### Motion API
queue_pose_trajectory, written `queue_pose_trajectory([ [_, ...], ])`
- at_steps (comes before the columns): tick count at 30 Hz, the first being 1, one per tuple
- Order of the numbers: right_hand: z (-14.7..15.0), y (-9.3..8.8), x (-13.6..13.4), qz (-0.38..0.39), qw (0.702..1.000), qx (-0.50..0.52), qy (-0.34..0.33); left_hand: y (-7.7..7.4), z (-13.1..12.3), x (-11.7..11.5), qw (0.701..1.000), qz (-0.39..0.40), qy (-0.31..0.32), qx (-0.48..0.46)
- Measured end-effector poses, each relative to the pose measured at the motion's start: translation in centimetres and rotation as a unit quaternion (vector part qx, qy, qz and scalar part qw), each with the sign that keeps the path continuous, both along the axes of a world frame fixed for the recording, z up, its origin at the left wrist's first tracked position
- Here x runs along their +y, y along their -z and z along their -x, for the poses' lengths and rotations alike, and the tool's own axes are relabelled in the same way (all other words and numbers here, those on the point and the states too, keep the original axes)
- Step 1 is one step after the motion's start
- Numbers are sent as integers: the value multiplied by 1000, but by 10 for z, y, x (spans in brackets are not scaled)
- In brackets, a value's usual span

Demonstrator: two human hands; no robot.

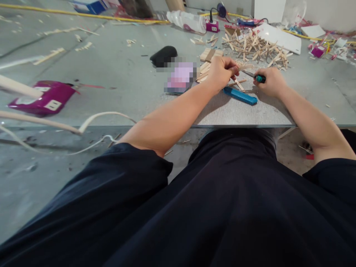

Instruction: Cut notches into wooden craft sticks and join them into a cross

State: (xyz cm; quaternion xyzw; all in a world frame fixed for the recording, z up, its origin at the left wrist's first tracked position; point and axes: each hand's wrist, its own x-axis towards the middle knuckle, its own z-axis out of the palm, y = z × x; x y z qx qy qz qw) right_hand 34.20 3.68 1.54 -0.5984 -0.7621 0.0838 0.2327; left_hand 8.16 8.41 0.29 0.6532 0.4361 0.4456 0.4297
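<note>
My left hand (224, 70) is closed on a thin wooden stick (246, 67), which points right. In my right hand (269, 81) is a tool with a green and black handle (260, 78); its thin metal end reaches left, close to the stick. What kind of tool it is cannot be made out. A blue utility knife (240, 95) lies on the table just below both hands. Several loose sticks (239, 84) lie between the hands, and flat sticks (204, 70) lie left of my left hand. Behind the hands is a large pile of cut sticks (257, 46).
Left of my hands are a blurred-out phone-like object (181, 76) and a black case (164, 55). A purple power strip (46, 97) with pale cables sits at the far left. A plastic bottle (187, 21) lies at the back. The table's front edge (239, 126) is near my body.
</note>
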Motion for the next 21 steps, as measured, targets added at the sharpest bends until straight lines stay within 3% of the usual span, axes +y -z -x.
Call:
queue_pose_trajectory([
  [7,-2,2,3,-2,1000,-17,-10,3,1,10,998,25,46,-38],
  [14,-7,4,7,8,998,13,-59,10,4,19,984,121,91,-96],
  [21,-13,0,9,35,994,51,-95,3,3,10,981,127,102,-107],
])
